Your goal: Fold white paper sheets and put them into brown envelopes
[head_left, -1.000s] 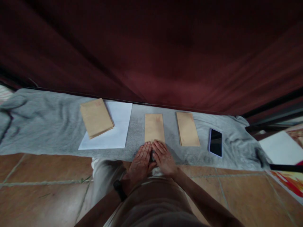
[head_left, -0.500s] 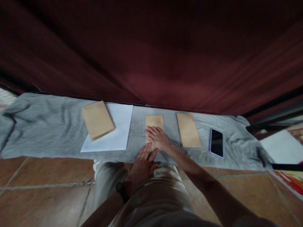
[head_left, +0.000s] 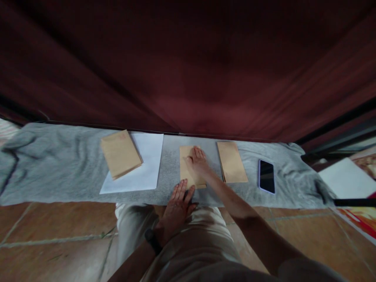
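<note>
A brown paper envelope (head_left: 185,166) lies flat on the grey cloth right in front of me. My right hand (head_left: 199,161) rests on its right side, fingers stretched toward the far edge, holding nothing. At the near end, my left hand (head_left: 178,201) lies with fingers spread, the tips touching the envelope's lower left corner. To the right is a small stack of brown envelopes (head_left: 232,162). A further stack of envelopes (head_left: 120,154) sits tilted on white paper (head_left: 148,168) at the left.
The grey cloth (head_left: 64,164) covers a narrow, long surface before my knees. A phone (head_left: 266,176) with a purple rim lies on its right part. Behind rises a dark red curtain (head_left: 188,78). Tiled floor (head_left: 35,235) shows below.
My right hand has slid from the middle of the envelope toward its far right edge. My left hand stays at the near end.
</note>
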Tool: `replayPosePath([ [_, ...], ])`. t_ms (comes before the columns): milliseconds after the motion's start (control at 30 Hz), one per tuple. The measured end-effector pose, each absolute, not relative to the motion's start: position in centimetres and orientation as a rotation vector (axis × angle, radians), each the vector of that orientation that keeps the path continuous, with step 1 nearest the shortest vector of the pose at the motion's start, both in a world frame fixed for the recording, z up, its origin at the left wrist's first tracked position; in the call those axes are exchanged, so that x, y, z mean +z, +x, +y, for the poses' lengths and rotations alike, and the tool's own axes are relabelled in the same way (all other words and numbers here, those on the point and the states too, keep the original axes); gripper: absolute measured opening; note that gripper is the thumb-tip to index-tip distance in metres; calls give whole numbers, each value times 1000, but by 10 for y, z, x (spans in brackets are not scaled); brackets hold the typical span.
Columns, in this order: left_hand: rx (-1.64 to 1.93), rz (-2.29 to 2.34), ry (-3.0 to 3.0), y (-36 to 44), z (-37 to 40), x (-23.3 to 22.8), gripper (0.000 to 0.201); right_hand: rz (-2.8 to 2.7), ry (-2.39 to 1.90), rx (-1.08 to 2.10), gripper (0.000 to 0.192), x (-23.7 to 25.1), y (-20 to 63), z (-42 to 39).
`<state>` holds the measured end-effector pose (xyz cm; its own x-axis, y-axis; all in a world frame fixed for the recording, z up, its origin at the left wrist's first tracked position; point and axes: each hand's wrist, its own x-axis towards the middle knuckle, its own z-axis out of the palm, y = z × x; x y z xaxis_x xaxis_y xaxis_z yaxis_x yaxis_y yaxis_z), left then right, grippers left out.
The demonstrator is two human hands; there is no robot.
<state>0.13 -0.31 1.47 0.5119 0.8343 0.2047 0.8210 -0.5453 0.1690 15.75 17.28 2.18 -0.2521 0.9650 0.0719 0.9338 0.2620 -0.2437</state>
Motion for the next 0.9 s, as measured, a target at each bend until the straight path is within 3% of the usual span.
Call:
replayPosePath([
  [367, 489, 1488, 2739, 2, -5, 7, 57, -2425, -1422, 119, 61, 7, 178, 4],
  [700, 481, 1505, 2765, -9, -6, 4, 73, -2417, -1426, -3, 66, 0, 207, -10],
  [900, 564, 1624, 2563, -8, -3, 8, 60, -2361, -1466, -31, 72, -3, 207, -16],
])
